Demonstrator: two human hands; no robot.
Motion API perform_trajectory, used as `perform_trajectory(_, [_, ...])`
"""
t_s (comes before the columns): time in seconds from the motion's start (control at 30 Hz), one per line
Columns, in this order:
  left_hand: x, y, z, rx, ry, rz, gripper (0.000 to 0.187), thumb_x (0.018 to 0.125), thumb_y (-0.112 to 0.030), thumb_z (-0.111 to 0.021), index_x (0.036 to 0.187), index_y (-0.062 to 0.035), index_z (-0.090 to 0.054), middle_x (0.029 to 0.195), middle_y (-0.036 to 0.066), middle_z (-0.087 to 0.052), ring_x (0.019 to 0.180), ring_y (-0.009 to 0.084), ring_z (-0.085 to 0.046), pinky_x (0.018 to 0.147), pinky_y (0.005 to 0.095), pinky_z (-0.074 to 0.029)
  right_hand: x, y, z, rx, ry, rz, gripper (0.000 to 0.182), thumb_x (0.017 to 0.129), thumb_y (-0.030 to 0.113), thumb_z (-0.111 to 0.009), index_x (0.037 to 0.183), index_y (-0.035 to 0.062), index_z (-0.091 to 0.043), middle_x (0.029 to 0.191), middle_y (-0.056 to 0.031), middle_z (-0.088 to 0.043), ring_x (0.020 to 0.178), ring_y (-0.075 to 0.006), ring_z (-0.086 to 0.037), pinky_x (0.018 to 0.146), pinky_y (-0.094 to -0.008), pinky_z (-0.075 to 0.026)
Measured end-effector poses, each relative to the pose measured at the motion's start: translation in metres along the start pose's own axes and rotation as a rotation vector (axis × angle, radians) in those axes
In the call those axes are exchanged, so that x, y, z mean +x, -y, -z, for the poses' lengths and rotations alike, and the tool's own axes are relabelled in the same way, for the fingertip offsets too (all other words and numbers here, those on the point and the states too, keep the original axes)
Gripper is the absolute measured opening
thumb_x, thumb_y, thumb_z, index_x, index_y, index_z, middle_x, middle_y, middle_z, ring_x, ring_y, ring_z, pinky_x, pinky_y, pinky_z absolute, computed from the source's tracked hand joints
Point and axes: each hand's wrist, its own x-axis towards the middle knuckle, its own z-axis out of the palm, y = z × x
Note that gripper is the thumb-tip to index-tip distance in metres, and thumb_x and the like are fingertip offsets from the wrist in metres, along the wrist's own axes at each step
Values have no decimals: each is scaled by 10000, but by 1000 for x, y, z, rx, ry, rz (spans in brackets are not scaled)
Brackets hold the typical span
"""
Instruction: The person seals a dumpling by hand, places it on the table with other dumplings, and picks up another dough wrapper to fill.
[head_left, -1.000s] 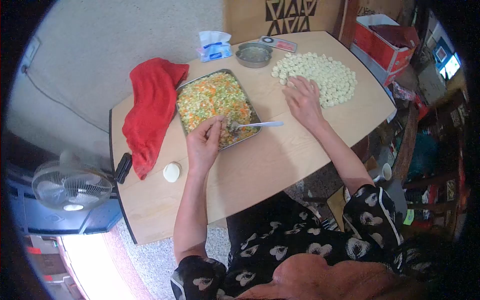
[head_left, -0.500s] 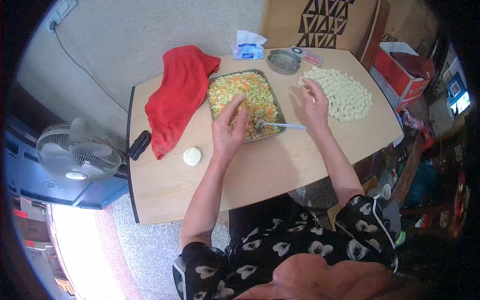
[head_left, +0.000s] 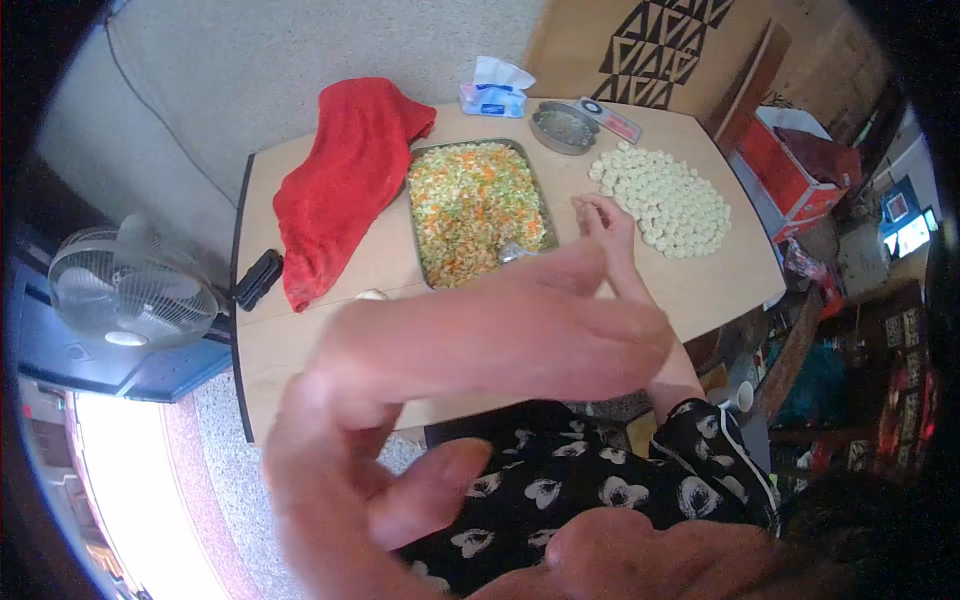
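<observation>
My left hand (head_left: 470, 340) is raised close to the camera, large and slightly blurred. Its fingers stretch to the right, with the thumb apart below them, and nothing shows in it. Over the table, my right hand (head_left: 612, 230) is beside the small white dough pieces (head_left: 665, 200). Its fingers are bent together; whatever they hold, if anything, is too small to make out. A metal tray (head_left: 416, 225) of chopped vegetables and darker filling lies to its left. The spoon (head_left: 512, 251) rests in the filling, its handle hidden by my left hand. Only the edge of a pale round disc (head_left: 372, 295) shows.
A red cloth (head_left: 340, 180) lies on the table's left, near a black object (head_left: 260, 279). At the back are a tissue pack (head_left: 496, 90), a round metal pan (head_left: 563, 128) and a scale (head_left: 612, 122). A fan (head_left: 130, 285) stands left; a red box (head_left: 790, 165) is at right.
My left hand has come up from above the tray towards the camera, now covering the spoon's handle and most of the disc. My right hand's fingers have drawn closer together. The view has shifted slightly.
</observation>
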Motion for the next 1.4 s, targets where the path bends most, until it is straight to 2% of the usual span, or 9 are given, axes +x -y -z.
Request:
perform_trajectory(0.07, [3,-21,14,234,128,23,598,847,-44,-604,1397,-138,-388,1474,143,-268,1326,538,-325,997,588,-453,-1,-1,-1,20,7,-44,126,937,67,-581,1000,18,-679,757,-13,-622,639,-70,-555,547,-227,-440])
perform_trajectory(0.37, [16,-40,29,419,267,-37,526,864,-64,-596,1360,-98,-420,1415,168,-343,1284,501,-379,1010,578,-436,1,-15,1,-70,29,-120,142,937,75,-577,998,10,-688,721,-10,-623,593,-60,-533,509,-221,-419])
perform_trajectory(0.4, [18,-42,27,435,281,-33,519,866,-66,-595,1355,-93,-424,1409,171,-351,1280,497,-385,1011,577,-434,3,-13,-5,-33,14,-2,142,937,76,-577,997,10,-687,727,-18,-630,593,-61,-535,507,-221,-418])
perform_trajectory(0.97, [16,-50,30,499,125,-115,407,899,-104,-580,1285,-19,-484,1297,219,-493,1200,429,-487,1036,558,-403,-6,5,4,-68,54,-70,143,936,62,-572,990,11,-694,769,-33,-646,634,-91,-572,567,-239,-465])
perform_trajectory(1.17, [-41,-61,18,680,-359,-284,378,911,-118,-575,1260,8,-505,1258,236,-543,1172,405,-523,1044,551,-391,-6,-1,5,-94,19,-7,139,935,72,-573,978,9,-689,748,-10,-619,655,-77,-554,587,-245,-459])
perform_trajectory(1.23, [-68,-65,15,756,-705,-327,370,915,-122,-573,1252,17,-512,1245,241,-560,1163,397,-535,1047,549,-388,-6,4,7,-48,32,-132,134,935,82,-580,970,11,-688,735,2,-598,650,-61,-530,580,-238,-446])
perform_trajectory(1.3, [-97,-63,18,604,-1211,-414,363,919,-127,-571,1244,25,-519,1232,247,-577,1154,389,-547,1050,546,-384,-5,-1,4,-54,-50,6,127,943,100,-581,933,18,-678,715,20,-571,622,-44,-488,544,-222,-412])
perform_trajectory(1.33, [-104,-56,35,1241,-700,45,312,911,-60,-569,1212,20,-567,1252,216,-578,1144,364,-566,1008,484,-438,-6,2,6,12,-33,-66,125,948,104,-579,921,23,-671,715,28,-567,613,-38,-477,532,-214,-395])
perform_trajectory(1.4, [-85,-34,41,1191,-709,485,185,874,31,-602,1051,22,-655,1165,181,-642,1098,294,-614,949,388,-480,-7,-3,13,44,8,-162,120,960,108,-571,918,34,-655,720,42,-563,602,-30,-462,520,-201,-372])
